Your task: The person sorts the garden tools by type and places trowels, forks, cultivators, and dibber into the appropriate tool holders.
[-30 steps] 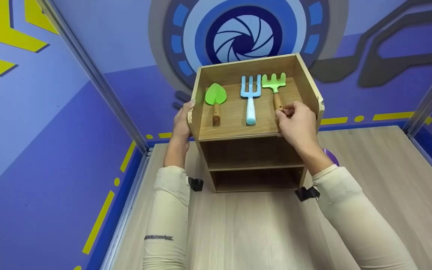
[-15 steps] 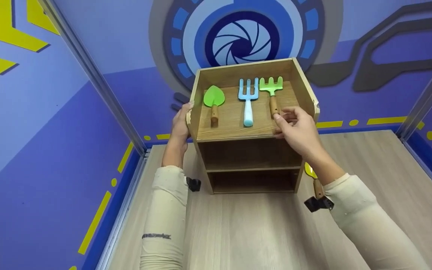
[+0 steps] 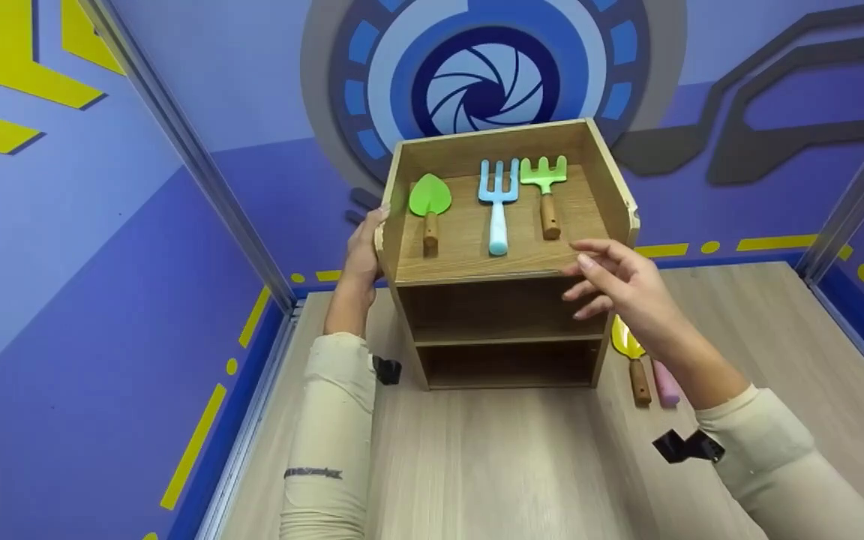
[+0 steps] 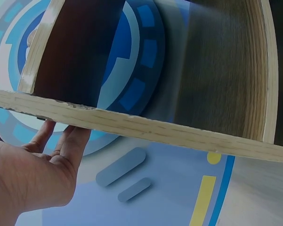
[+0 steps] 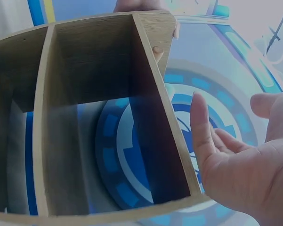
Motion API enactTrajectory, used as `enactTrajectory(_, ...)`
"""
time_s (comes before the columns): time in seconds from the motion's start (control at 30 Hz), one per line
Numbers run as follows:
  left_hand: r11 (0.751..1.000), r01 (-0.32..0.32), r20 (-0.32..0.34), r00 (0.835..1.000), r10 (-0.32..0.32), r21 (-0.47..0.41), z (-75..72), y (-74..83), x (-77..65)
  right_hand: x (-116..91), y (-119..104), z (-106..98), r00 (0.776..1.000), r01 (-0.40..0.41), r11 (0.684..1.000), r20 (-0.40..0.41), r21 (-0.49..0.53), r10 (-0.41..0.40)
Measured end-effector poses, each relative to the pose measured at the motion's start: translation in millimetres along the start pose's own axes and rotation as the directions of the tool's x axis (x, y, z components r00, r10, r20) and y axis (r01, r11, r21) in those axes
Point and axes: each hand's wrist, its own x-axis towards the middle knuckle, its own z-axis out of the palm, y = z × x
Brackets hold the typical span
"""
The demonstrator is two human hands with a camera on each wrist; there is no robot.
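A small wooden shelf unit [image 3: 503, 341] stands on the floor, its top tray holding three toy garden tools. From left to right, these are a green trowel [image 3: 430, 196], a light-blue fork [image 3: 499, 196] and a green rake [image 3: 550, 214] with a wooden handle. My left hand [image 3: 361, 251] grips the unit's left side panel near the top; in the left wrist view its fingers [image 4: 77, 146] meet the panel's outer face. Just in front of the tray's right corner, my right hand [image 3: 631, 289] has its fingers spread and holds nothing. The rake lies slightly beyond its fingertips.
Right of the unit, a yellow trowel [image 3: 628, 345] and a pink handle [image 3: 666, 386] lie on the floor, partly behind the right forearm. Two lower compartments open toward me. Printed blue wall panels [image 3: 267, 187] with metal corner posts surround the floor.
My right hand has let go of the rake's handle and drawn back right and toward me. The rake stays in the tray. The yellow trowel and pink handle have come into sight.
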Motion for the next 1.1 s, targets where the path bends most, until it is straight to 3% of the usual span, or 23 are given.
enactTrajectory(0.3, 1.000, 0.014, -0.017, 1.000, -0.014, -0.016, 1.5, -0.3, -0.6, -22, 19, -23, 0.999, 0.012, 0.991, 0.037, -0.136, -0.007)
enactTrajectory(0.47, 1.000, 0.022, -0.017, 1.000, -0.022, -0.017, 0.9, 0.0, -0.8, -29, 37, -37, 0.998, -0.032, 0.982, 0.040, -0.186, 0.040)
enactTrajectory(0.87, 1.000, 0.000, -0.018, 1.000, -0.001, -0.016, 0.3, -1.6, -0.4, -42, 84, -75, 0.986, -0.169, 0.967, -0.031, -0.193, 0.166)
enactTrajectory(1.0, 1.000, 0.005, -0.019, 1.000, -0.006, -0.028, 1.3, -1.6, 0.0, -47, 101, -88, 0.967, -0.256, 0.940, -0.075, -0.225, 0.245)
enactTrajectory(1.1, 0.999, 0.004, -0.023, 1.000, -0.005, -0.034, 2.3, -0.8, 0.6, -51, 115, -98, 0.943, -0.332, 0.896, -0.118, -0.293, 0.311)
